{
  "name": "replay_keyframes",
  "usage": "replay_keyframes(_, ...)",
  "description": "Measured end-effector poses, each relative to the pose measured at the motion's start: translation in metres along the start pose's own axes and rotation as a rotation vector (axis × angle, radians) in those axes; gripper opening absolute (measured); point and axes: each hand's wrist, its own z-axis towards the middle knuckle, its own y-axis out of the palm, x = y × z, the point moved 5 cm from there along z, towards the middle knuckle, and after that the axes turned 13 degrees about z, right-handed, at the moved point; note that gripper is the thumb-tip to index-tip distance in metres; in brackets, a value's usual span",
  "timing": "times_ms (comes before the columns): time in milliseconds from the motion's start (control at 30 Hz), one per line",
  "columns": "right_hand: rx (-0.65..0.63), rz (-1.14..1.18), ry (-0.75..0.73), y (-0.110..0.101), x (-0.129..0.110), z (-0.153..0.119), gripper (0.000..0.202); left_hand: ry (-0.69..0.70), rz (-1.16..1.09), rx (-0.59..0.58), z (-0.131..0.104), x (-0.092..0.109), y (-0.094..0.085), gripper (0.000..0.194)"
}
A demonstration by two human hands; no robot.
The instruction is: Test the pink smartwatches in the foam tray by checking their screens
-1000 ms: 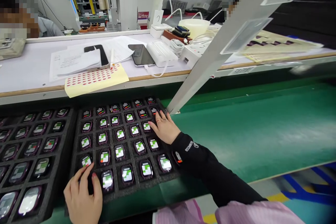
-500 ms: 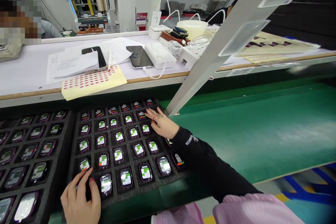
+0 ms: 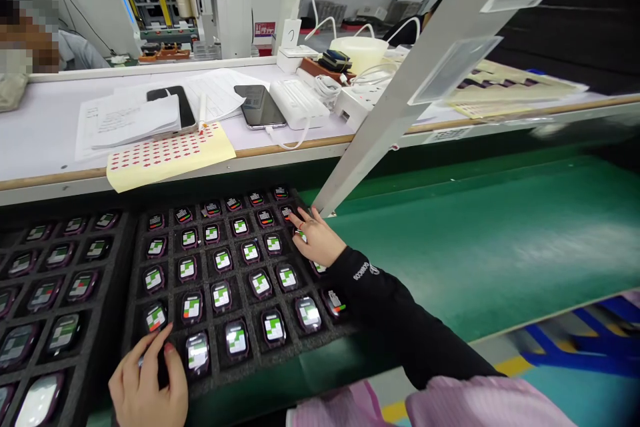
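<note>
A black foam tray (image 3: 210, 307) holds several rows of smartwatches, most with lit green-and-white screens. My right hand (image 3: 320, 238) lies over the far right part of the tray, fingers stretched out. One fingertip touches a smartwatch (image 3: 285, 212) with white text and a red-green bar on its dark screen; the hand partly covers another watch below it. At the near left corner, my left hand (image 3: 149, 380) rests with bent, spread fingers. Its fingertips are by a smartwatch (image 3: 155, 315) with a green, white and red screen, and it hides the corner slot below.
A second foam tray (image 3: 93, 340) of watches stands at the left. A slanted metal post (image 3: 370, 120) rises behind the right hand. Phones (image 3: 260, 107), papers (image 3: 135, 121) and a white power bank (image 3: 299, 104) lie on the shelf. A green work surface (image 3: 475, 240) extends right.
My right hand has shifted one column right, from one dark-screened watch to the watch beside it. My left hand stays by the same watch. The camera view has shifted slightly.
</note>
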Motion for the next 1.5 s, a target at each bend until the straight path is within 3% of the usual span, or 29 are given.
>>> replay_keyframes(233, 0.113, 0.106, -0.042, -0.005, 0.016, 0.007, 0.056, -0.079, -0.031, -0.002, -0.004, -0.007, 0.002, 0.011)
replay_keyframes(433, 0.135, 0.242, -0.253, 0.000, 0.001, 0.005, 0.055, -0.050, -0.206, -0.077, 0.009, 0.000, -0.005, 0.034)
replay_keyframes(567, 0.150, 0.289, -0.360, 0.002, -0.007, 0.007, 0.047, -0.002, -0.376, -0.160, 0.041, 0.020, -0.007, 0.035)
replay_keyframes(733, 0.088, 0.284, -0.403, 0.012, -0.013, 0.012, 0.049, 0.146, -0.432, -0.026, 0.102, 0.052, -0.005, 0.036)
replay_keyframes(833, 0.113, 0.286, -0.376, 0.011, -0.007, 0.013, 0.052, 0.149, -0.441, 0.051, 0.134, 0.062, 0.004, 0.036)
replay_keyframes(933, 0.165, 0.295, -0.330, 0.006, 0.006, 0.016, 0.052, 0.097, -0.477, 0.047, 0.151, 0.065, 0.020, 0.036)
replay_keyframes(1100, 0.254, 0.295, -0.274, -0.001, 0.030, 0.032, 0.054, 0.024, -0.538, -0.005, 0.134, 0.068, 0.037, 0.039)
replay_keyframes(1300, 0.423, 0.282, -0.192, 0.001, 0.043, 0.050, 0.056, 0.053, -0.697, -0.079, 0.105, 0.081, 0.030, 0.046)
replay_keyframes(1400, 0.426, 0.271, -0.179, 0.006, 0.045, 0.051, 0.054, 0.084, -0.790, -0.083, 0.104, 0.084, 0.024, 0.047)
replay_keyframes(1500, 0.376, 0.247, -0.178, 0.008, 0.045, 0.050, 0.053, 0.032, -0.800, -0.089, 0.103, 0.080, 0.024, 0.047)
